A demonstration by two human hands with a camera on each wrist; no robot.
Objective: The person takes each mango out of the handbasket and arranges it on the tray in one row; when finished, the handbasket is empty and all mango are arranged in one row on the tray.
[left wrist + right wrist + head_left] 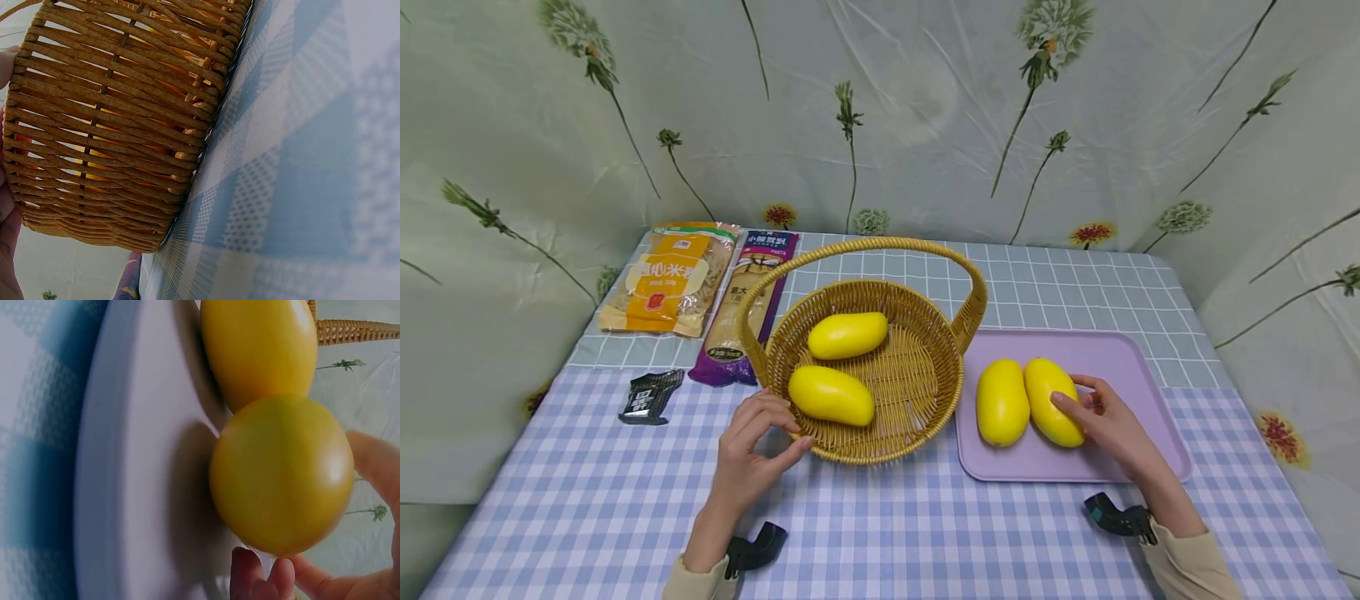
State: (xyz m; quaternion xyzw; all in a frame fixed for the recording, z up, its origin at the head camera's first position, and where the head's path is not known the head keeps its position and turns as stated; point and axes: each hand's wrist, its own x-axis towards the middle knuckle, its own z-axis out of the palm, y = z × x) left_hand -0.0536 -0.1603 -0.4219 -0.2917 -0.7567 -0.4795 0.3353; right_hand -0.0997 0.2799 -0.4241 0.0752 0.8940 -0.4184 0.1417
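Observation:
A woven basket (pixel 880 454) with a tall arched handle stands mid-table and holds two yellow mangoes, a rear mango (pixel 847 335) and a front mango (pixel 831 396). My left hand (pixel 751 450) grips the basket's near-left rim; the left wrist view shows the woven side (pixel 106 125) up close. On the purple tray (pixel 1120 358) two more mangoes lie side by side. My right hand (pixel 1108 421) holds the right-hand mango (pixel 1051 400), thumb on top and fingers at its far right side. The left-hand mango (pixel 1003 404) touches it.
Left of the basket lie a pasta packet (pixel 748 304) and an orange-labelled food bag (pixel 670 279). A small black packet (pixel 651 397) rests nearer the front left. A floral curtain (pixel 910 125) hangs behind the checked tablecloth (pixel 910 533).

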